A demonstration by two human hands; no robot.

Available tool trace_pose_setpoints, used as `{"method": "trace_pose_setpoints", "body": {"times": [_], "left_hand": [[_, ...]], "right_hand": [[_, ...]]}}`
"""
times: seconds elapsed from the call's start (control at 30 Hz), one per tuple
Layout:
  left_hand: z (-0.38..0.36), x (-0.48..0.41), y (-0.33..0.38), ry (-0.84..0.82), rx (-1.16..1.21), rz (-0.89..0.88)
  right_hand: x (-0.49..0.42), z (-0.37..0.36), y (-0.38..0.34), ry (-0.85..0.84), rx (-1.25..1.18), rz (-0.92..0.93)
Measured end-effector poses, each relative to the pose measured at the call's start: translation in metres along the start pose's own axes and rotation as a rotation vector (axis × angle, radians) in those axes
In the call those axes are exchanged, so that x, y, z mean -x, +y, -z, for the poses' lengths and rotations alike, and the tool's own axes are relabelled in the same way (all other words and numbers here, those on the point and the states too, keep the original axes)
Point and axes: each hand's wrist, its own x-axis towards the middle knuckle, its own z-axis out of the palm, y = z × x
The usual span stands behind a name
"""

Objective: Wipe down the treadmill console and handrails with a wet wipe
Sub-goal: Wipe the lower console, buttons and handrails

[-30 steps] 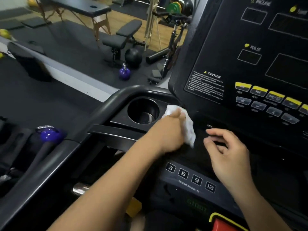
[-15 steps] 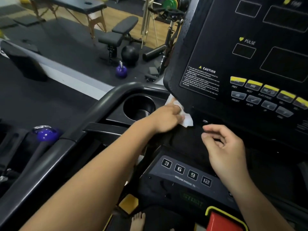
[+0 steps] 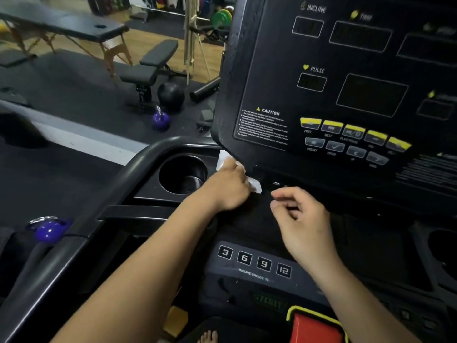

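The black treadmill console fills the upper right, with dark displays and yellow and grey buttons. My left hand holds a white wet wipe against the ledge under the console's lower left corner, beside the round cup holder. Part of the wipe sticks out above the hand at the console's edge. My right hand hovers over the dark tray below the console, fingers loosely curled, holding nothing. The black left handrail curves down toward the bottom left.
A panel of incline buttons marked 3, 6, 9, 12 lies below my hands, with a red stop button at the bottom. Purple kettlebells, a black ball, a weight bench and a massage table stand on the gym floor to the left.
My left hand has slid the wipe up and left, from the tray in front of the console to its lower left corner by the cup holder. My right hand stayed roughly where it was.
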Motion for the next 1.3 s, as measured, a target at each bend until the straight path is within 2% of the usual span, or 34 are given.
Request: {"method": "trace_pose_setpoints", "body": {"times": [0.13,0.27,0.4,0.43,0.47,0.57,0.7,0.77,0.9,1.03,1.17,1.27,1.3], "left_hand": [[-0.003,0.048,0.006,-0.020,-0.142,-0.028],[0.006,0.084,0.018,0.186,-0.294,0.101],[0.034,0.057,0.019,0.693,0.161,0.009],[0.035,0.049,0.026,0.762,0.223,-0.046],[0.031,0.042,0.034,0.754,0.208,-0.092],[-0.003,0.028,0.049,0.572,-0.065,-0.224],[-0.012,0.013,0.037,0.601,-0.197,-0.291],[-0.003,0.008,0.045,0.591,-0.301,-0.387],[-0.010,0.001,0.091,0.471,-0.338,-0.571],[-0.044,-0.004,0.163,0.397,-0.351,-0.695],[-0.075,-0.007,0.230,0.344,-0.398,-0.738],[-0.079,-0.008,0.243,0.294,-0.327,-0.742],[-0.077,-0.009,0.238,0.325,-0.292,-0.750]], "right_hand": [[0.001,0.002,0.001,0.037,-0.045,0.018],[-0.001,0.003,0.002,0.074,-0.088,0.038],[0.002,0.004,0.001,0.108,-0.139,0.063],[0.003,0.004,0.001,0.120,-0.142,0.072],[0.003,0.004,0.001,0.134,-0.145,0.082],[0.004,0.005,0.004,0.179,-0.164,0.108],[0.010,0.016,0.003,0.175,-0.178,0.112],[0.015,0.036,0.003,0.188,-0.157,0.128],[0.019,0.096,0.004,0.347,-0.096,0.117],[0.039,0.154,0.013,0.540,0.042,0.021],[0.072,0.188,0.040,0.673,0.078,-0.086],[0.087,0.199,0.054,0.720,0.066,-0.146],[0.088,0.200,0.055,0.719,0.070,-0.154]]}}
